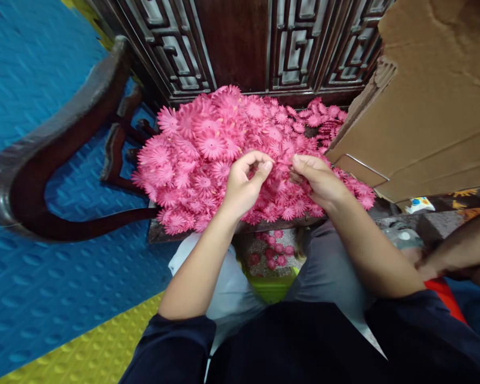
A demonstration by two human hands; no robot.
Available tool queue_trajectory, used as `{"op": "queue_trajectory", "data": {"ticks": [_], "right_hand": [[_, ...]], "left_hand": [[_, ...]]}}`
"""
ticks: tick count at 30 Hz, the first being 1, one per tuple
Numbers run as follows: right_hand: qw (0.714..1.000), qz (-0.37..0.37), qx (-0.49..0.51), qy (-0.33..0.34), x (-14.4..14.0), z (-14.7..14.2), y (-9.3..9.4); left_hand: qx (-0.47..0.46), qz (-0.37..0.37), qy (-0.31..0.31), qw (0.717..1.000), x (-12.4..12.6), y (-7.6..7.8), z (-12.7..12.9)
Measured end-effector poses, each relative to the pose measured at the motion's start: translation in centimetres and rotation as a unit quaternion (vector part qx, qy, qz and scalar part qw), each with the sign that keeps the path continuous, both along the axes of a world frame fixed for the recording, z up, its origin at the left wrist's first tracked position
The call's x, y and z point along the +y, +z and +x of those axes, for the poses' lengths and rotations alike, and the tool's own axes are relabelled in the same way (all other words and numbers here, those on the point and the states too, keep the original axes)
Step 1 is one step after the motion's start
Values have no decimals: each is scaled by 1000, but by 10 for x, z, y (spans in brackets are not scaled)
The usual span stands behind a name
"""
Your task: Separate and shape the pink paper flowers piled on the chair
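Observation:
A big heap of pink artificial flowers (pixel 212 144) with thin pointed petals covers the dark wooden bench seat (pixel 160 233) in front of me. My left hand (pixel 246 178) is held over the front of this heap, thumb and forefinger curled together in a pinch. Facing it a short gap away, my right hand (pixel 318 178) is closed too, its thumb pressed to the forefinger. Whatever lies between the fingertips of either hand is too small to tell against the pink behind. Smaller, darker pink flower pieces (pixel 324 120) lie at the back right of the heap.
A large cardboard sheet (pixel 432 106) stands at the right, beside a thin metal wire loop (pixel 366 168). A curved wooden armrest (pixel 60 144) borders the left. Loose flowers (pixel 278 248) lie on the floor between my knees. Another person's bare limb (pixel 460 245) shows at far right.

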State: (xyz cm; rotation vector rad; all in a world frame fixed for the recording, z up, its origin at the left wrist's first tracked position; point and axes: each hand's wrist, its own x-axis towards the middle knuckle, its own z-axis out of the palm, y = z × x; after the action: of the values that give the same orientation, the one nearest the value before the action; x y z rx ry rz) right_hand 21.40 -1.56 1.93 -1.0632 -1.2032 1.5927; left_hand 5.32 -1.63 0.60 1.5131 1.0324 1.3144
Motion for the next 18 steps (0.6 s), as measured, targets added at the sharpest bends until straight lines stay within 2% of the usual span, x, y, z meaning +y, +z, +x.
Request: {"op": "queue_trajectory", "data": {"ticks": [2,4,8,10,13,18], "right_hand": [[1000,1,8,-13,1,2,1],[999,6,28,-39,3,7,2],[993,32,55,-99,10,17,6],[992,25,47,-114,13,19,5],[993,2,24,-111,14,17,1],[994,-3,10,-106,14,12,-8]], "left_hand": [[2,19,58,998,6,-4,-7],[-7,62,152,986,14,-7,-19],[13,175,292,940,24,-3,-45],[39,187,336,922,22,0,-46],[106,170,347,916,14,1,-35],[196,184,294,917,1,2,-16]]}}
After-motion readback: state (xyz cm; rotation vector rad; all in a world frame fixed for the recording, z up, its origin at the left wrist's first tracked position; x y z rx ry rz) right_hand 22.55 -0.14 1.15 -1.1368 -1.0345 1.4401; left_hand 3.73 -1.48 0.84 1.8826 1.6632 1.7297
